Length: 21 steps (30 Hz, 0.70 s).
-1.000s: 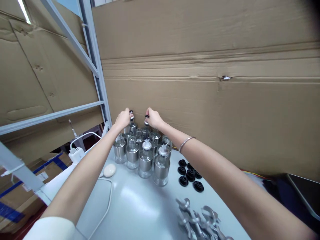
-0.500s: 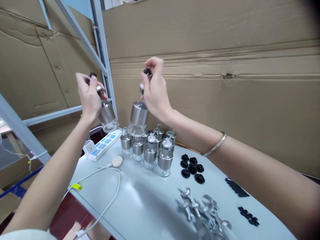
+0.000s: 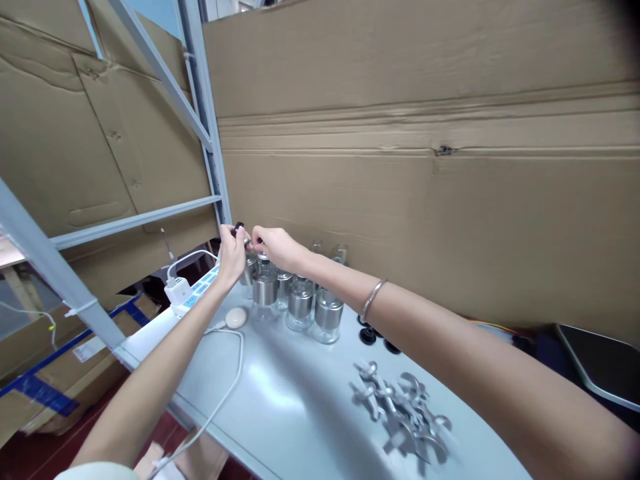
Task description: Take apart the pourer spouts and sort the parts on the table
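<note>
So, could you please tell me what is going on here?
A person is busy at a group of clear glass bottles with silver metal bands on a glossy pale table. The left hand grips a small black top; the right hand is close beside it, its exact hold unclear. Silver metal pieces lie in a loose pile, and round black parts sit partly hidden by the right arm.

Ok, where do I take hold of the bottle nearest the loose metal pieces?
Probably around the metal band, from the near side. The bottle stands upright, its broad band exposed there; the right forearm hides its top, and a neighbouring bottle stands close on its left.
</note>
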### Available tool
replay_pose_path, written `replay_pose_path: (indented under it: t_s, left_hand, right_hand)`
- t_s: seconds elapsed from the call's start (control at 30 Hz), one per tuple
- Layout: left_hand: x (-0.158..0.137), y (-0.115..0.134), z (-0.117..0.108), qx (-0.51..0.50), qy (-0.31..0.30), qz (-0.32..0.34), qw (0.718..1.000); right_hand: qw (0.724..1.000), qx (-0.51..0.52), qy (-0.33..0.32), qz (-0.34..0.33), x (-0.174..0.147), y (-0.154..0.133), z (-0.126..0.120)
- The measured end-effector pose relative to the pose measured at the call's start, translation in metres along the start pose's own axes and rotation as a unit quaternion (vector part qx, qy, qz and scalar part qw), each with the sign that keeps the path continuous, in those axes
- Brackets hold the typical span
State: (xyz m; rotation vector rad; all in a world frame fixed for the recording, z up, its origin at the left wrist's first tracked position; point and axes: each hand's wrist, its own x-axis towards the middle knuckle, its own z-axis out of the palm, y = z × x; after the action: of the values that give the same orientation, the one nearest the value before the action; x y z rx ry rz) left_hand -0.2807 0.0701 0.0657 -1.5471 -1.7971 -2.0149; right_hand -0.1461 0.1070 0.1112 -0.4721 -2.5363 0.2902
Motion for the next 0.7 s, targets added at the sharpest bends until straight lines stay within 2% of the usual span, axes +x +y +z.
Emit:
replay_pose_path:
  t_s: [0.2, 0.33, 0.4, 0.43, 0.47, 0.5, 0.53, 0.6, 0.63, 0.67, 0.7]
  left_hand:
    - [-0.007, -0.02, 0.019, -0.025, -0.04, -0.03, 0.998]
    - [-0.011, -0.028, 0.024, -0.064, -0.061, -0.048, 0.995]
    - [-0.01, -0.032, 0.023, -0.088, -0.068, -0.059, 0.992]
    - [-0.009, -0.034, 0.023, -0.101, -0.07, -0.067, 0.99]
    - [-0.006, -0.036, 0.022, -0.115, -0.067, -0.077, 0.988]
    - [-0.002, -0.039, 0.021, -0.13, -0.059, -0.09, 0.986]
    - [0.003, -0.042, 0.021, -0.146, -0.045, -0.107, 0.983]
    - [0.014, -0.048, 0.021, -0.178, -0.013, -0.154, 0.972]
    - [0.02, -0.051, 0.021, -0.194, -0.003, -0.184, 0.964]
    - [0.026, -0.054, 0.022, -0.208, -0.002, -0.218, 0.954]
    - [0.031, -0.057, 0.024, -0.222, -0.009, -0.253, 0.942]
  right_hand:
    - [0.995, -0.068, -0.069, 0.02, 0.001, -0.006, -0.001]
    - [0.992, -0.081, -0.084, 0.05, 0.0, -0.017, -0.018]
    - [0.996, -0.061, -0.046, 0.056, -0.007, -0.019, -0.033]
    - [0.997, -0.04, -0.002, 0.06, -0.013, -0.018, -0.041]
    - [0.994, 0.013, 0.086, 0.067, -0.021, -0.016, -0.049]
    - [0.977, 0.075, 0.18, 0.091, -0.032, -0.011, -0.055]
    - [0.948, 0.131, 0.26, 0.128, -0.044, -0.004, -0.06]
    - [0.864, 0.244, 0.376, 0.231, -0.072, 0.015, -0.06]
    - [0.812, 0.304, 0.407, 0.288, -0.087, 0.025, -0.056]
    - [0.79, 0.323, 0.414, 0.318, -0.101, 0.035, -0.049]
    - [0.779, 0.334, 0.416, 0.331, -0.114, 0.045, -0.04]
